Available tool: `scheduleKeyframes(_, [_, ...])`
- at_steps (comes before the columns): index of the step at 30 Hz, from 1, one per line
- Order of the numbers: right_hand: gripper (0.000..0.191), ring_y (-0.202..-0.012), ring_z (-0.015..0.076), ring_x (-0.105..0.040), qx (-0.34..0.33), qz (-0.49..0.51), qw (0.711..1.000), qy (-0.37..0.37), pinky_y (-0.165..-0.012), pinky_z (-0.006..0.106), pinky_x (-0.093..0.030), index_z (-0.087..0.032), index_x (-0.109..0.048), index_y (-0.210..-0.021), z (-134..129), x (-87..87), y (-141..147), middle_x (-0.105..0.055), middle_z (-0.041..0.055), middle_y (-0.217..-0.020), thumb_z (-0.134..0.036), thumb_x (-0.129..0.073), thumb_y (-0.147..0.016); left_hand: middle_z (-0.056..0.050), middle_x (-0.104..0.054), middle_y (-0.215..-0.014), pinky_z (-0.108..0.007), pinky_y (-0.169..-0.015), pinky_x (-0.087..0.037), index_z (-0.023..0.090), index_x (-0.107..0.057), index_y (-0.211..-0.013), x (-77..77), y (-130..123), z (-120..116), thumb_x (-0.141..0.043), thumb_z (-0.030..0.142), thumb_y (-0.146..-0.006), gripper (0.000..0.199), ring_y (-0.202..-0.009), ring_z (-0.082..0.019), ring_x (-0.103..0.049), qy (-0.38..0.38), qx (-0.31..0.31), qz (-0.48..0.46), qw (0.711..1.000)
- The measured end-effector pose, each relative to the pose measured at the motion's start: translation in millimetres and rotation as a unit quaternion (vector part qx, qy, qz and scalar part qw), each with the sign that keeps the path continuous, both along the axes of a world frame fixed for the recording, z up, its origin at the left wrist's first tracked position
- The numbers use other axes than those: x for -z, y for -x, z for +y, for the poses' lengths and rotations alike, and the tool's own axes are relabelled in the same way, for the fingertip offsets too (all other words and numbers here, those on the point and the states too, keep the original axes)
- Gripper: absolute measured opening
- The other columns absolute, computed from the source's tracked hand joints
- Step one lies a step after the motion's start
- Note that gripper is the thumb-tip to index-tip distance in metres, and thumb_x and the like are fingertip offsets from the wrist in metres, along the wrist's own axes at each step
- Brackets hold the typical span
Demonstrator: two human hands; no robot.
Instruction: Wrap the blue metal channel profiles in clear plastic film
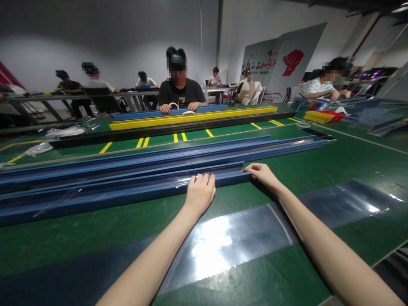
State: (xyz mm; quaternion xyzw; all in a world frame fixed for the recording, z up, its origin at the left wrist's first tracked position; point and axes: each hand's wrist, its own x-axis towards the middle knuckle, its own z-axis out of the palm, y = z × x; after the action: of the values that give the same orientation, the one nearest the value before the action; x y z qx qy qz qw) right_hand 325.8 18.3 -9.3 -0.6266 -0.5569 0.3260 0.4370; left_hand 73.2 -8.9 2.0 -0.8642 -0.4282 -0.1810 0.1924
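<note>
The left hand (200,192) lies palm down on the nearest long blue plastic rail (127,196), which runs across the green table (334,165) from the far left to just short of the middle. The fingers (204,178) are curled loosely over the rail's top edge, close together, pressing on it rather than closing around it; the thumb is tucked out of sight, so how fully the hand wraps the rail cannot be told. A thin clear film wrap (188,182) shines on the rail just under the fingertips.

The right hand (263,172) reaches to the rail's right end (247,173), its fingertips pinched narrowly at the end face, touching it. Whether they grip the film or the rail itself is too small to tell.

Behind this rail lie more long blue rails (191,155), side by side and longer. Near the person's forearms a clear glossy plastic sheet (223,242) lies flat on the table. Further off sit a long yellow rail (191,118) and a black rail (178,128), where a person in a black shirt (180,91) rests both hands on another blue rail.
</note>
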Motion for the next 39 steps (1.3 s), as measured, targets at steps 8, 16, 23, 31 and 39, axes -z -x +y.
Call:
scheduleKeyframes(8, [0.022,-0.048,0.0071,-0.04,0.002,0.005,1.0,0.003,-0.047,0.022,-0.031,-0.014,-0.061,-0.063,0,-1.5,0,-0.055,-0.0006,-0.056,-0.035,-0.059,-0.058,-0.009,-0.059,-0.094,-0.036,-0.07,-0.033,0.012,-0.052,-0.109,-1.1,1,1,-0.034,0.021,-0.087,0.03,-0.084,-0.022,-0.052,0.007,-0.001,0.003,1.0])
scheduleKeyframes(16, [0.024,-0.049,0.0072,-0.041,0.001,0.009,1.0,0.005,-0.048,0.022,-0.031,-0.014,-0.062,-0.065,-1,-2.9,2,-0.057,0.0006,-0.059,-0.037,-0.06,-0.057,-0.008,-0.06,-0.093,-0.035,-0.07,-0.032,0.014,-0.053,-0.106,-3.3,-1,0,-0.035,0.022,-0.087,0.028,-0.083,-0.021,-0.052,0.017,-0.006,-0.002,1.0])
scheduleKeyframes(23, [0.025,-0.05,0.0076,-0.041,0.005,0.009,1.0,0.006,-0.048,0.023,-0.032,-0.014,-0.062,-0.066,-1,-2.7,2,-0.056,0.0006,-0.059,-0.038,-0.061,-0.057,-0.007,-0.06,-0.088,-0.034,-0.069,-0.032,0.015,-0.055,-0.098,-7.9,0,1,-0.035,0.023,-0.086,0.024,-0.081,-0.021,-0.053,0.024,-0.003,-0.002,1.0])
scheduleKeyframes(31, [0.026,-0.05,0.0079,-0.041,0.008,-0.001,1.0,0.007,-0.048,0.023,-0.031,-0.014,-0.062,-0.066,-1,-2.7,3,-0.056,0.0004,-0.058,-0.039,-0.06,-0.058,-0.009,-0.06,-0.091,-0.033,-0.07,-0.034,0.016,-0.056,-0.093,-10.5,1,3,-0.036,0.024,-0.086,0.022,-0.084,-0.021,-0.053,0.051,-0.003,0.0,0.999])
scheduleKeyframes(39, [0.026,-0.05,0.008,-0.041,0.012,-0.002,1.0,0.008,-0.048,0.023,-0.032,-0.015,-0.062,-0.066,-1,-2.0,3,-0.057,0.0004,-0.057,-0.039,-0.059,-0.059,-0.007,-0.059,-0.095,-0.032,-0.072,-0.038,0.016,-0.053,-0.098,-14.5,3,6,-0.037,0.028,-0.086,0.023,-0.087,-0.02,-0.053,0.097,-0.013,0.001,0.995])
